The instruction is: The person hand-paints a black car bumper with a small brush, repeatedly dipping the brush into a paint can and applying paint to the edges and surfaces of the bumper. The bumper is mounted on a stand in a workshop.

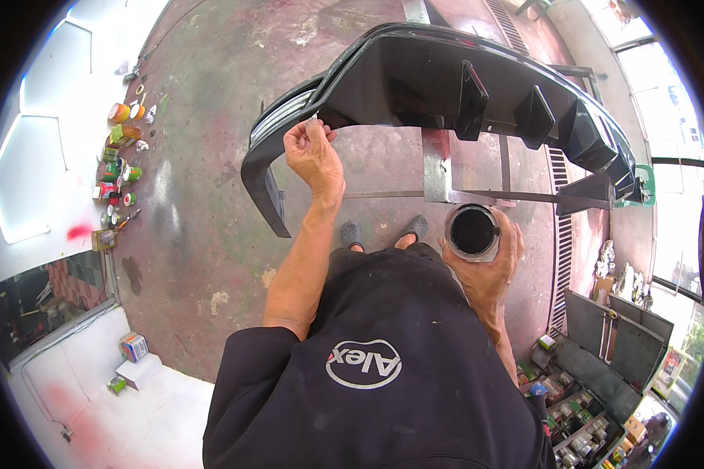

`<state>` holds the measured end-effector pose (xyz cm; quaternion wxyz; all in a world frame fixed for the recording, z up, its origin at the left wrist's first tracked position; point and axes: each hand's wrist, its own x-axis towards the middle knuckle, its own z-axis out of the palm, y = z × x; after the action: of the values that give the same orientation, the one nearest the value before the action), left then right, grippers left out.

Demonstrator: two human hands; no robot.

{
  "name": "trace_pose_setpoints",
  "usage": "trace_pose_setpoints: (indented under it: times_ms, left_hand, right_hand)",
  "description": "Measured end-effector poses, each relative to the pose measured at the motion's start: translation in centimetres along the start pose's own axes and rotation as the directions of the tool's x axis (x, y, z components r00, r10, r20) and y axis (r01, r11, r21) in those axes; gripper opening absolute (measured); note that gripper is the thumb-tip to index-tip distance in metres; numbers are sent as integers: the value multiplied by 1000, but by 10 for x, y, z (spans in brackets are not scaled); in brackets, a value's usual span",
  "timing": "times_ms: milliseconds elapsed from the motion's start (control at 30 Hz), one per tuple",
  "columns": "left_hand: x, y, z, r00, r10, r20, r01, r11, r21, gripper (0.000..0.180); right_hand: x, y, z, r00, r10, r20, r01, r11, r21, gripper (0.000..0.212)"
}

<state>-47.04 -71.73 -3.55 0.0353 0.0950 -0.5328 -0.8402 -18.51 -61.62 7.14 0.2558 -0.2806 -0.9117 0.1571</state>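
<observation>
A glossy black car bumper [414, 74] with several upright fins stretches across the far side on a metal stand [438, 168]. At its left part, my left hand [318, 160] is closed in a pinch at the bumper's edge. A small pale bit [313, 121] shows at the fingertips; its kind cannot be made out. Close to my body on the right, my right hand [499, 262] is wrapped around a round cup [452, 229] and holds it upright. Dark, black-looking contents show through the cup's open top.
Paint cans [120, 137] and small boxes line the floor along the left wall. A slotted floor drain [562, 242] runs down the right side. Beyond it, a dark metal cabinet [610, 344] and a cluster of cans and jars [579, 434] stand at the lower right.
</observation>
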Motion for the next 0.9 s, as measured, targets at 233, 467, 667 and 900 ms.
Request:
trace_pose_setpoints:
  times_ms: [233,467,667,900]
  left_hand:
    - [1,-3,-2,1000,10,5,-10,1000,-2,17]
    - [1,1,0,1000,-22,-15,22,1000,-2,16]
    - [1,3,-4,999,-35,-9,35,999,2,16]
    - [1,5,-6,999,-41,-7,41,999,-17,15]
  right_hand:
    - [1,0,2,1000,-15,-20,15,1000,-3,91]
    - [0,-1,2,1000,-6,-24,6,1000,2,90]
    - [0,-4,2,1000,-2,-11,2,1000,20,89]
    - [1,-8,5,1000,0,-2,0,1000,30,93]
